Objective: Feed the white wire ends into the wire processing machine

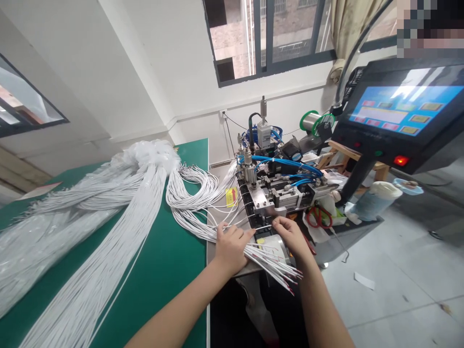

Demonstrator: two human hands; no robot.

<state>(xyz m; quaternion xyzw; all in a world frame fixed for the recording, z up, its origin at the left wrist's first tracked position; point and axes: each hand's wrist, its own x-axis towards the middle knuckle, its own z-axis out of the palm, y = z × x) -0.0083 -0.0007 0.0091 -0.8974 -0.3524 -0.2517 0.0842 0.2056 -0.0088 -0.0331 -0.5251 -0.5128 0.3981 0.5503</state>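
My left hand [232,247] is closed on a bundle of white cables [270,263] whose reddish-tipped ends fan out to the right beneath my wrists. A single white cable [263,226] stretches between the fingertips of both hands at the front of the machine [266,198]. My right hand [289,233] pinches the right end of that cable, close below the machine's metal block. The bundle runs back leftward into a looped coil of white cables [192,193]. A yellow label with a red arrow [232,197] lies beside the loops.
Long bundles of white cable [126,232], partly in clear plastic, cover much of the green table [188,299] on the left. A control screen [402,113] stands at the right. Red-handled scissors [319,217] and a wire spool [311,123] are near the machine.
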